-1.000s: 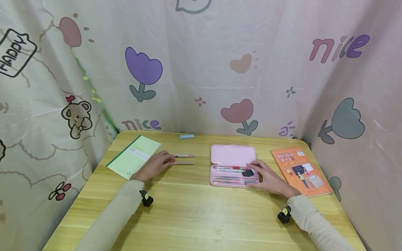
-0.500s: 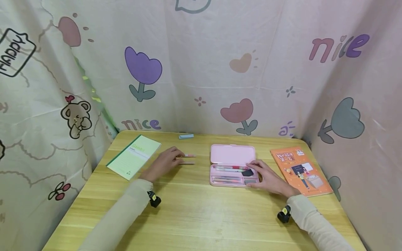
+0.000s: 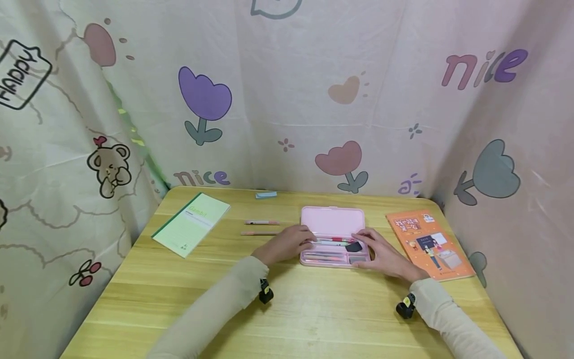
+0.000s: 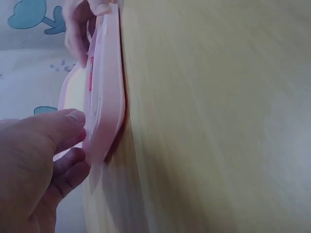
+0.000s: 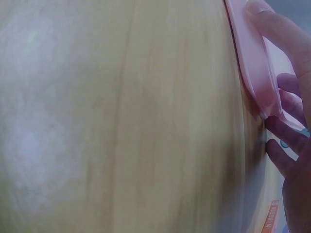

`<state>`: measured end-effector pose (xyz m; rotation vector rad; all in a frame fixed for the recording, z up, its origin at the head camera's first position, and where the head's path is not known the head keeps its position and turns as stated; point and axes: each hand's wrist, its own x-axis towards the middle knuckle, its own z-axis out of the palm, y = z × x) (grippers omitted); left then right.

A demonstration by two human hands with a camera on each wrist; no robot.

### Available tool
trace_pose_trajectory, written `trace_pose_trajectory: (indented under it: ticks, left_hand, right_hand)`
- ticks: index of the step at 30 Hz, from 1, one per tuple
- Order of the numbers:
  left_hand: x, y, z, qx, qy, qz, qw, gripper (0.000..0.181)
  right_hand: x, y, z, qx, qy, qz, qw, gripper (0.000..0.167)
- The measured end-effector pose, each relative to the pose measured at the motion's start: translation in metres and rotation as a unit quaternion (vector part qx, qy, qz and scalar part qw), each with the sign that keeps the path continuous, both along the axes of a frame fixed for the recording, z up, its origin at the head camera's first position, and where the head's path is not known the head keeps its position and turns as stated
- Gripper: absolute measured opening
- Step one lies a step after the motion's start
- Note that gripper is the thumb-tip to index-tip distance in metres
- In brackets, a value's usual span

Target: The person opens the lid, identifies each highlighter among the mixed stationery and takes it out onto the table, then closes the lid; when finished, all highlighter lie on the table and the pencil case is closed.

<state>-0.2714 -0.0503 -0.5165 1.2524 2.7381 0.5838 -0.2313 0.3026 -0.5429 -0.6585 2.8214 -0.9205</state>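
An opened pink pencil case point(image 3: 333, 222) lies on the table, lid tilted back. Inside are several pens point(image 3: 325, 257), a red one point(image 3: 343, 240), a black eraser point(image 3: 354, 247) and a grey block point(image 3: 357, 260). My left hand point(image 3: 287, 244) is at the case's left end, fingertips over the tray; the left wrist view shows its bent fingers point(image 4: 70, 167) by the case corner, nothing visible between them. My right hand point(image 3: 385, 254) holds the right end, its thumb point(image 5: 277, 26) on the front wall. Two pens, one upper point(image 3: 262, 222) and one lower point(image 3: 259, 233), lie left of the case.
A green notebook point(image 3: 192, 224) lies at the table's left, an orange book point(image 3: 430, 245) at the right. Near the back edge is a small light-blue item point(image 3: 266, 195). Patterned curtains point(image 3: 287, 99) surround the wooden table point(image 3: 323, 314).
My left hand has left the two loose pens and moved right to the pencil case. The pens stay where they lay. My right hand keeps its place on the case.
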Motion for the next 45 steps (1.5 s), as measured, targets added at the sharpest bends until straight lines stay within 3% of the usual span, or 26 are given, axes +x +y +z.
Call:
trace_pose_trajectory:
  ticks: [6, 14, 18, 23, 27, 31, 38, 42, 45]
  left_hand:
    - [-0.005, 0.016, 0.0, -0.047, 0.043, -0.001, 0.9979, 0.019]
    - [-0.003, 0.026, 0.008, -0.109, 0.051, 0.019, 0.9926, 0.011]
    - [-0.002, 0.025, 0.006, -0.097, 0.049, 0.019, 0.9939, 0.012]
    - [-0.004, 0.013, 0.003, -0.041, 0.052, 0.022, 0.9976, 0.016]
    - [-0.007, -0.011, 0.007, 0.024, 0.019, 0.03, 0.9991, 0.017]
    - [-0.009, -0.049, 0.013, 0.066, -0.017, 0.047, 0.9966, 0.017]
    - [-0.002, -0.121, 0.017, 0.071, 0.003, 0.105, 0.992, 0.014]
    - [0.005, -0.152, 0.009, 0.075, 0.01, 0.116, 0.9904, 0.012]
    - [0.011, -0.168, 0.004, 0.073, -0.003, 0.121, 0.9899, 0.015]
  right_hand:
    - [0.001, 0.0, 0.0, -0.001, 0.005, -0.003, 1.0, 0.088]
    - [0.001, -0.001, -0.002, 0.004, 0.0, -0.008, 1.0, 0.089]
    - [0.001, -0.002, -0.001, 0.002, -0.002, -0.009, 1.0, 0.089]
    - [0.0, -0.001, -0.001, 0.005, -0.002, -0.005, 1.0, 0.09]
    - [0.0, 0.0, -0.001, -0.002, -0.005, -0.003, 1.0, 0.09]
    - [-0.001, 0.0, -0.002, -0.001, -0.003, -0.001, 1.0, 0.091]
    - [0.0, -0.001, 0.0, 0.002, -0.007, -0.003, 1.0, 0.091]
    - [0.0, -0.001, 0.001, -0.002, -0.009, -0.006, 0.9999, 0.09]
    - [0.0, -0.001, 0.001, 0.002, -0.006, -0.005, 1.0, 0.09]
